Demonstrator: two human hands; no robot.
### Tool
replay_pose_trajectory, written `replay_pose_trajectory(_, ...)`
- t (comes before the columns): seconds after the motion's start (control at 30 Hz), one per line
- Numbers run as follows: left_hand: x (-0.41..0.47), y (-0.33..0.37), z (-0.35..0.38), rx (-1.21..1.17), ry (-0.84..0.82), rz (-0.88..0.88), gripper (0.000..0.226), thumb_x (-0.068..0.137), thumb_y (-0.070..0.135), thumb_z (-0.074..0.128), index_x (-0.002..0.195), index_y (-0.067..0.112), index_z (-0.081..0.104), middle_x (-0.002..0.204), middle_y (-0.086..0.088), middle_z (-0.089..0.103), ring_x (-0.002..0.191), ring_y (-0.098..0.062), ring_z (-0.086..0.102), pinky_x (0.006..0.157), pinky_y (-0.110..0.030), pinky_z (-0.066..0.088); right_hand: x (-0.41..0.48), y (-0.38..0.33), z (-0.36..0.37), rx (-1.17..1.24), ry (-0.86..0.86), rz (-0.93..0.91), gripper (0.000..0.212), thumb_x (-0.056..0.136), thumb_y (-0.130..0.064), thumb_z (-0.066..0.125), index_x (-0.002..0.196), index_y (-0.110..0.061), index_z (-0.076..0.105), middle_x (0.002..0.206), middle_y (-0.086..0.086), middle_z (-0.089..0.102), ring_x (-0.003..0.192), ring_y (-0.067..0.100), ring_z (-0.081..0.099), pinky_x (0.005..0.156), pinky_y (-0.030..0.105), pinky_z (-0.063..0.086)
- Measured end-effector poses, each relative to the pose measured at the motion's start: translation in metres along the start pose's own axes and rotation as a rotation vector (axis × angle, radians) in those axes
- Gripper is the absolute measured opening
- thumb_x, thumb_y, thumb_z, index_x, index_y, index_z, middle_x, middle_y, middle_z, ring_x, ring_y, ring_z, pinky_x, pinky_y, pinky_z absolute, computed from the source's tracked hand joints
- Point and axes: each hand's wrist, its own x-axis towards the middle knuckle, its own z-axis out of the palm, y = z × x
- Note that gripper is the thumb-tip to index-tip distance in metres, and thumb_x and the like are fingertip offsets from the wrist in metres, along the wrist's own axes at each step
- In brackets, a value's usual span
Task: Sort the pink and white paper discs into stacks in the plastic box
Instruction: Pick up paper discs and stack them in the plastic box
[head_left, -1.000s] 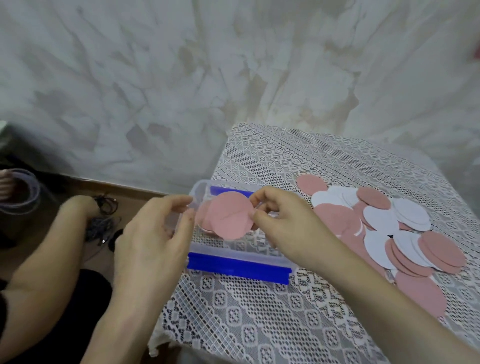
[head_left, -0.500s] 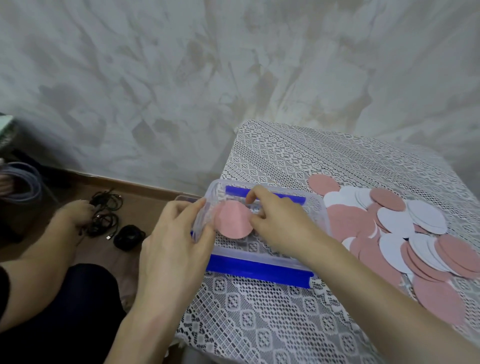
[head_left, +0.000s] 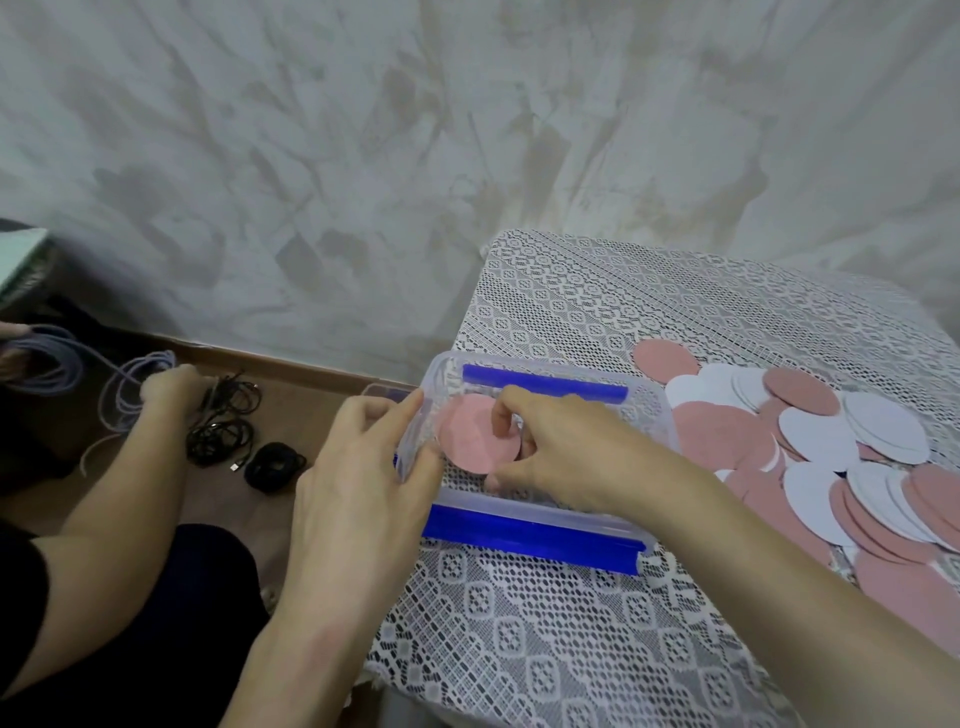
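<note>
The plastic box (head_left: 524, 508) is a clear, shallow, open-topped tub with rounded corners. A blue clip (head_left: 530, 540) runs along its near long side and another along the far one. It stands flat on the bench (head_left: 545, 649). Inside the box, toward its left end, one pink disc (head_left: 467, 441) lies almost flat on the floor. The right hand (head_left: 566, 457) holds the disc's right part with curled fingers (head_left: 500, 423), and the left hand (head_left: 363, 467) grips the box's left end wall. Just beyond the box's right end lies a loose, overlapping heap of pink discs (head_left: 722, 436) and white discs (head_left: 818, 439), mixed together and fanning away from the box.
</note>
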Motion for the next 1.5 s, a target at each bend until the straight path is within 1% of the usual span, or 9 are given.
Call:
replay_pose_trajectory(0.13, 0.001, -0.001, 0.001, -0.005, -0.015, 0.019, 0.049, 0.095, 0.037, 0.052, 0.144, 0.037, 0.05, 0.109, 0.019, 0.045, 0.086, -0.005, 0.056, 0.07, -0.03, 0.041, 0.009, 0.0, -0.001, 0.021, 0.041, -0.017, 0.038, 0.084, -0.047, 0.074, 0.107, -0.034, 0.046, 0.087, -0.011, 0.061, 0.079, 0.017, 0.06, 0.064, 0.035, 0.044)
replay_pose_trajectory(0.3, 0.004, -0.005, 0.001, -0.001, -0.011, 0.038, 0.049, 0.094, 0.033, 0.054, 0.143, 0.036, 0.052, 0.105, 0.019, 0.045, 0.093, 0.008, 0.051, 0.064, -0.019, 0.036, 0.016, 0.0, 0.002, 0.0, 0.062, -0.039, 0.038, 0.087, -0.046, 0.072, 0.11, -0.032, 0.045, 0.086, -0.013, 0.054, 0.082, 0.017, 0.053, 0.064, 0.035, 0.041)
replay_pose_trajectory(0.43, 0.004, -0.004, 0.0, 0.038, -0.007, 0.045, 0.048, 0.094, 0.035, 0.054, 0.142, 0.035, 0.052, 0.106, 0.019, 0.045, 0.081, -0.003, 0.055, 0.066, -0.028, 0.04, 0.017, -0.001, 0.003, -0.058, 0.068, -0.061, 0.037, 0.088, -0.046, 0.071, 0.11, -0.031, 0.046, 0.097, -0.007, 0.063, 0.088, 0.021, 0.058, 0.07, 0.038, 0.049)
replay_pose_trajectory(0.53, 0.006, -0.004, -0.001, 0.077, -0.015, 0.051, 0.049, 0.093, 0.04, 0.052, 0.142, 0.035, 0.052, 0.111, 0.018, 0.047, 0.085, -0.012, 0.059, 0.073, -0.038, 0.049, 0.019, -0.002, 0.004, -0.08, 0.077, -0.056, 0.035, 0.089, -0.045, 0.068, 0.112, -0.031, 0.046, 0.099, -0.003, 0.065, 0.088, 0.024, 0.058, 0.065, 0.037, 0.045)
replay_pose_trajectory(0.7, 0.006, 0.0, -0.002, 0.114, -0.019, 0.046, 0.048, 0.092, 0.044, 0.053, 0.139, 0.033, 0.055, 0.114, 0.015, 0.049, 0.088, -0.018, 0.062, 0.072, -0.036, 0.047, 0.021, -0.004, 0.005, -0.028, 0.027, -0.028, 0.026, 0.094, -0.034, 0.062, 0.114, -0.026, 0.048, 0.108, 0.003, 0.065, 0.091, 0.026, 0.055, 0.067, 0.037, 0.042)
replay_pose_trajectory(0.87, 0.016, 0.008, -0.002, 0.294, -0.011, 0.087, 0.042, 0.09, 0.046, 0.056, 0.127, 0.027, 0.061, 0.116, 0.006, 0.057, 0.094, -0.025, 0.064, 0.073, -0.039, 0.052, 0.011, -0.003, -0.007, 0.017, 0.003, -0.017, 0.037, 0.093, -0.042, 0.065, 0.123, -0.025, 0.05, 0.113, 0.001, 0.066, 0.095, 0.023, 0.059, 0.074, 0.037, 0.047)
replay_pose_trajectory(1.13, 0.025, 0.042, 0.008, 0.443, 0.011, 0.269, 0.024, 0.09, 0.036, 0.058, 0.108, 0.021, 0.064, 0.104, 0.0, 0.062, 0.093, -0.024, 0.058, 0.066, -0.034, 0.047, -0.036, 0.012, -0.022, -0.382, 0.288, -0.122, 0.024, 0.102, -0.037, 0.051, 0.118, -0.02, 0.058, 0.104, 0.003, 0.068, 0.094, 0.028, 0.063, 0.07, 0.037, 0.049)
replay_pose_trajectory(1.27, 0.03, 0.067, 0.023, 0.543, -0.051, 0.37, 0.026, 0.092, 0.036, 0.054, 0.107, 0.018, 0.063, 0.099, -0.003, 0.062, 0.092, -0.027, 0.059, 0.069, -0.035, 0.045, -0.061, 0.025, -0.038, -0.429, 0.403, -0.153, 0.025, 0.105, -0.039, 0.044, 0.108, -0.018, 0.058, 0.094, 0.002, 0.064, 0.087, 0.026, 0.06, 0.065, 0.035, 0.046)
replay_pose_trajectory(1.5, 0.024, 0.135, 0.063, 0.497, -0.09, 0.513, 0.035, 0.096, 0.041, 0.048, 0.12, 0.018, 0.06, 0.11, -0.003, 0.062, 0.101, -0.027, 0.056, 0.078, -0.039, 0.052, -0.113, 0.078, -0.066, -0.394, 0.46, 0.004, 0.026, 0.104, -0.035, 0.045, 0.115, -0.017, 0.059, 0.11, 0.005, 0.064, 0.105, 0.031, 0.058, 0.072, 0.038, 0.047)
